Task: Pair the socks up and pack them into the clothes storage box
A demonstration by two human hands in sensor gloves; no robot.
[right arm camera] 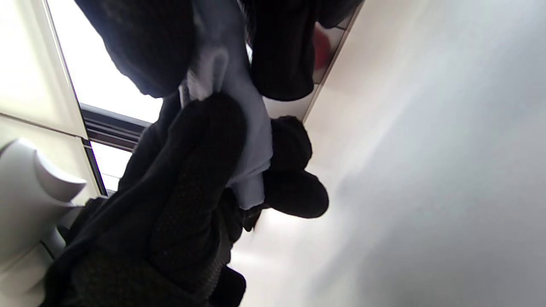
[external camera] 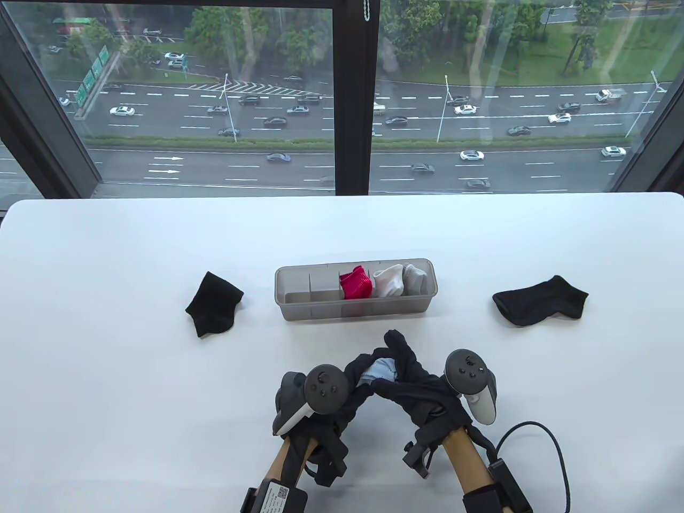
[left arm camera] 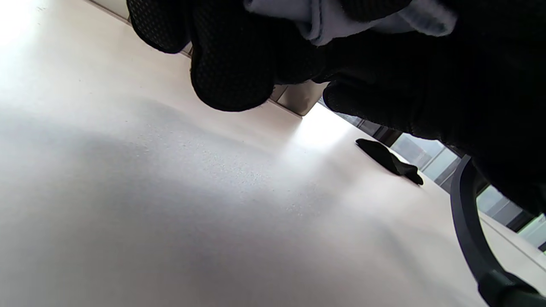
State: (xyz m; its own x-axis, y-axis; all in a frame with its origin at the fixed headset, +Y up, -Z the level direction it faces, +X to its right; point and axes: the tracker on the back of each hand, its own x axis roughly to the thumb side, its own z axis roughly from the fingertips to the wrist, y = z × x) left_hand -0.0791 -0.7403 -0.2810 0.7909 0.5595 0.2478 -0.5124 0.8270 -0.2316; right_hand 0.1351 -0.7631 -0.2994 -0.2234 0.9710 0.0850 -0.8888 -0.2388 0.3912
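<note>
The step in hand looked like bundling a pale blue sock pair (external camera: 380,370) before packing. Both hands gripped it together just above the table (external camera: 107,374), near of the box (external camera: 299,312): the left hand (external camera: 342,393) curled round its left side, the right hand (external camera: 414,377) pinching it from the right. Red (external camera: 356,284), white (external camera: 388,281) and grey (external camera: 414,278) pairs already sat in the box's right compartments. Next, probably, the bundle goes into a free left compartment; two black socks (external camera: 214,304) (external camera: 541,301) lay well apart, unpaired.

We see bare bench (external camera: 342,235) w/ storage box (external camera: 355,310) centred; black socks lie well left (external camera: 214,303) & right (external camera: 539,302) of it.
</note>
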